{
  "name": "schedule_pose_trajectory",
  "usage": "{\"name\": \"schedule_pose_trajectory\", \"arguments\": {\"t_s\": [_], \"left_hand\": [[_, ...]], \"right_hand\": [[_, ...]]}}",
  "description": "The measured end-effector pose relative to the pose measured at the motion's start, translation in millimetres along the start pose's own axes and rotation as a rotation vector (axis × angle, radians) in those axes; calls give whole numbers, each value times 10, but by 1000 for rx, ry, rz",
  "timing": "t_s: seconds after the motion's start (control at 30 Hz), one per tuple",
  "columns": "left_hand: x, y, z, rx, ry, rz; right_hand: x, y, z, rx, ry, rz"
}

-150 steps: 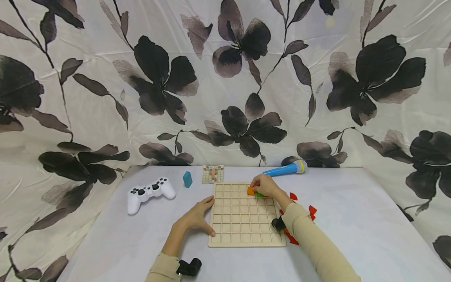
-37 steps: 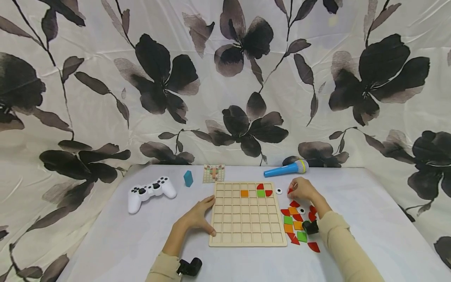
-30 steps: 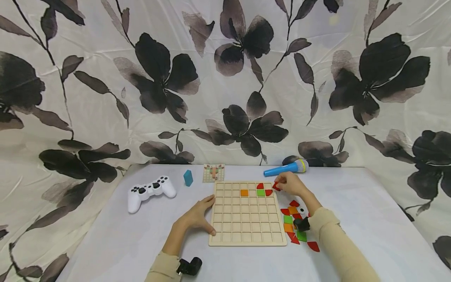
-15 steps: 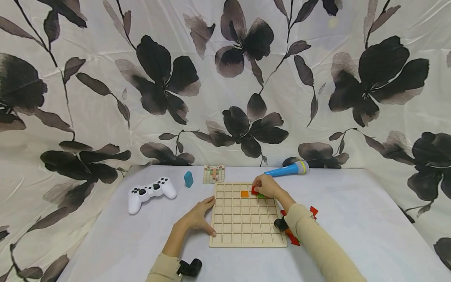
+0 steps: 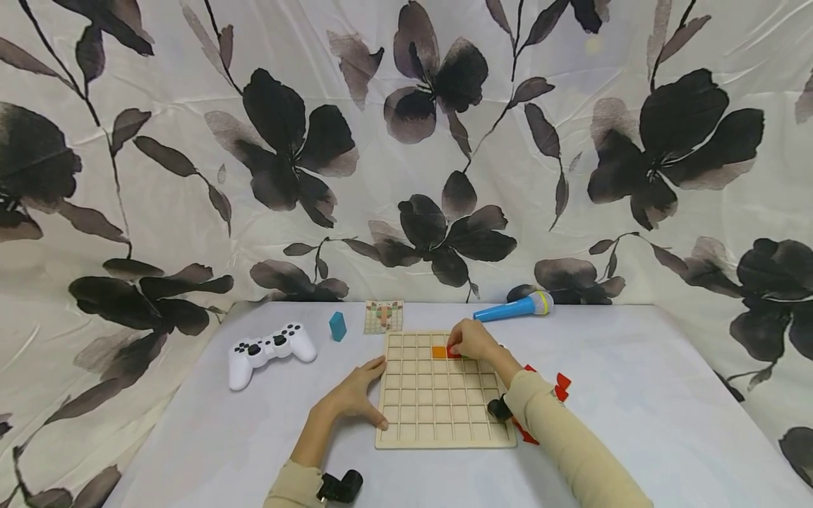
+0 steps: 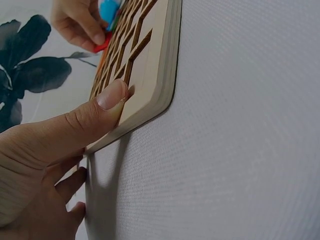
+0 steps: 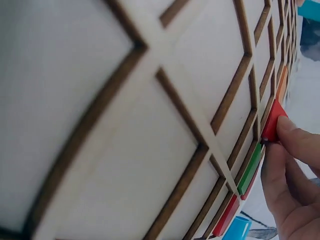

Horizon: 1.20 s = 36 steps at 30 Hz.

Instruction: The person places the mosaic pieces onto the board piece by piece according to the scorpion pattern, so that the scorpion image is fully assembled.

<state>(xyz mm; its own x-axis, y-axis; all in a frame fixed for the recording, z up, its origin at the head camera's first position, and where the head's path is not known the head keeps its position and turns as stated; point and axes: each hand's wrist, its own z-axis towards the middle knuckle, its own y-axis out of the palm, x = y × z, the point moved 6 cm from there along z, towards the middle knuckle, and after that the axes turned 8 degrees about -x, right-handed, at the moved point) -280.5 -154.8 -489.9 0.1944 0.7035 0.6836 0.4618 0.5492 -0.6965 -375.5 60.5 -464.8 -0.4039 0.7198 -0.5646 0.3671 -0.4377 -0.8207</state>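
Two hands work over one wooden grid board at the middle of a white table. The left hand (image 5: 351, 395), thumb and fingers spread apart, rests along the left edge of the board (image 5: 432, 395), its thumb on the rim by the near left corner. The right hand (image 5: 473, 339) pinches one red piece (image 7: 271, 121) between thumb and finger at a square in the second row from the far edge, just right of one orange tile (image 5: 439, 352). One green tile (image 7: 250, 170) sits to the right of the pinched piece, with two other red pieces (image 7: 227, 215) close by it on the board. At least four loose pieces (image 5: 563, 381), all red, lie right of the board; the right forearm prevents a full count. Around them on the table (image 5: 635, 395) are one white game controller (image 5: 273, 346) and one blue block (image 5: 338, 327) at far left, one patterned card (image 5: 384, 317) just beyond the board's far left corner, and one blue-handled microphone (image 5: 514, 307) at far right, all before one floral cloth (image 5: 406, 212)
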Motion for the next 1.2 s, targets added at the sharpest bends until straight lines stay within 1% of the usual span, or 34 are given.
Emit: {"name": "schedule_pose_trajectory", "arguments": {"t_s": [0.17,0.3,0.4,0.53,0.67,0.73,0.8,0.87,0.97,1.0,1.1,1.2], "left_hand": [[-5,-2,-9,1,0,-3],[-19,4,-11,0,-9,0],[-28,12,-12,-4,-11,-6],[-32,13,-11,-6,-7,-4],[-39,11,2,2,-6,1],[-43,11,9,6,-3,3],[-46,11,11,10,-2,4],[-46,11,10,10,-2,1],[-54,11,14,12,-9,2],[-55,11,14,12,-11,2],[-62,11,18,15,-21,5],[-62,10,14,16,-24,3]], "right_hand": [[-45,12,-7,-10,12,-37],[-91,31,-9,-44,20,-63],[-98,56,-12,-69,48,-71],[-93,75,-4,-69,70,-94],[-90,63,-5,-56,65,-117],[-83,51,-20,-61,59,-103],[-89,18,-67,-66,18,-84],[-56,-20,-117,-72,-11,-46],[28,-126,-232,-53,-62,27],[150,-139,-229,-29,-98,49],[302,-264,-377,7,-90,80],[454,-368,-553,36,-30,87]]}}
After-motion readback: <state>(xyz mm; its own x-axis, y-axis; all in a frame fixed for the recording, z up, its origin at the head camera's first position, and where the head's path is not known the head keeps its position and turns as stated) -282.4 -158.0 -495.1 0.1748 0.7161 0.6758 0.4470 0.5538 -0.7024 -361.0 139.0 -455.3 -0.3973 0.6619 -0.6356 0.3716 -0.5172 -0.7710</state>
